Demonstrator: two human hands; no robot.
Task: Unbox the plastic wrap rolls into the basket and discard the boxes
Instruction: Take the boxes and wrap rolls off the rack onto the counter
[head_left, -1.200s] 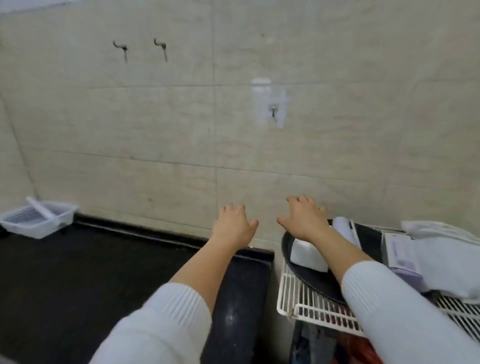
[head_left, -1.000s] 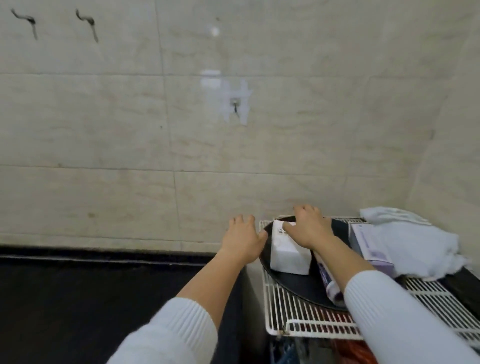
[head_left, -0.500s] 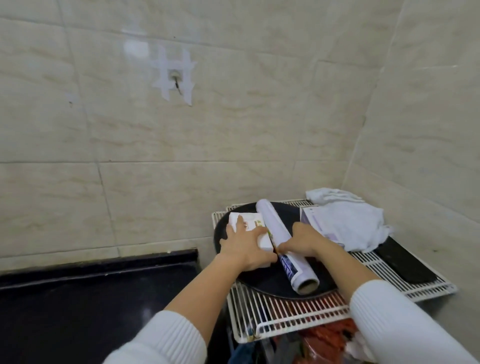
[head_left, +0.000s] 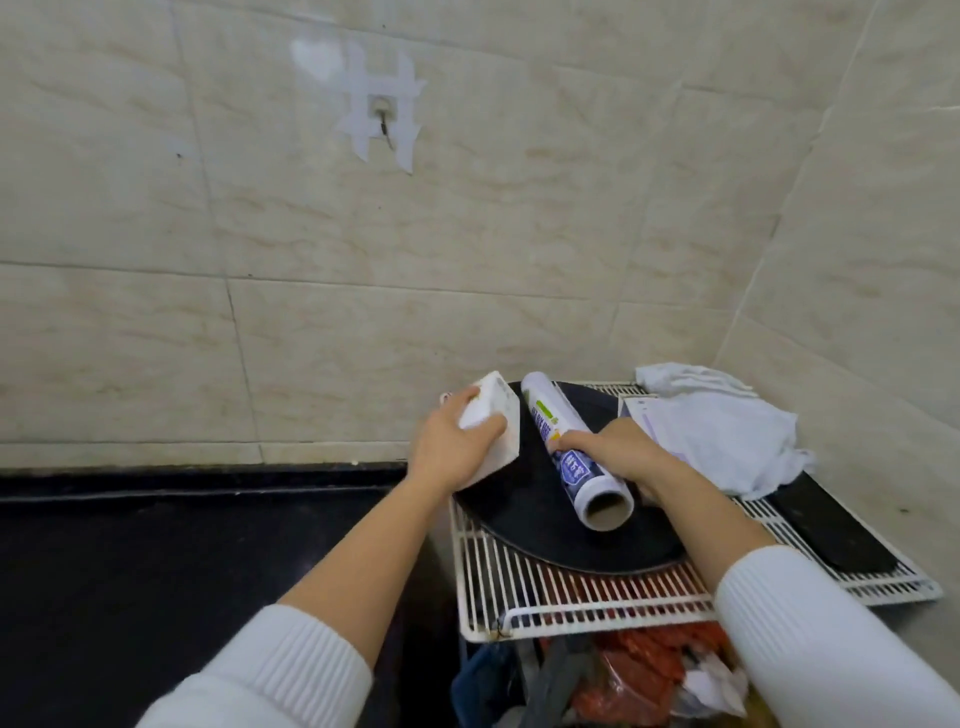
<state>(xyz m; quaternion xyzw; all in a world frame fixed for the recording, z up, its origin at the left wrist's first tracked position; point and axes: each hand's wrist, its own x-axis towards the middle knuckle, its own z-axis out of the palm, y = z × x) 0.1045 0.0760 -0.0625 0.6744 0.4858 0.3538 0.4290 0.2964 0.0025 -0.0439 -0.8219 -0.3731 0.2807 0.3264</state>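
Nearest the camera, 2 white ribbed sleeves lead forward to the hands over a white wire rack (head_left: 524, 587), below which crumpled red and blue bags show through the bars. On the rack sits a round black tray (head_left: 524, 514), matte and shallow.

The right hand (head_left: 621, 454) lies curled over the middle of a plastic wrap roll (head_left: 576, 467), fingers (head_left: 563, 441) draped across its top; whether it truly grips or only rests there cannot be told. The roll is a smooth glossy cylinder with a printed blue and green label and an open cardboard core facing the camera. Its long axis runs from that near end away toward the wall, leaning slightly left, so the hand crosses it at right angles, a fair set-up for a lift.

Just left of the roll, the left hand (head_left: 449, 449) is closed around a small white box (head_left: 496, 426), a stiff cardboard block tilted off the tray.

Farther right lie a crumpled white cloth (head_left: 727, 426) and a flat black slab (head_left: 831, 525). No basket is in view, so the roll will probably have to travel out of frame.
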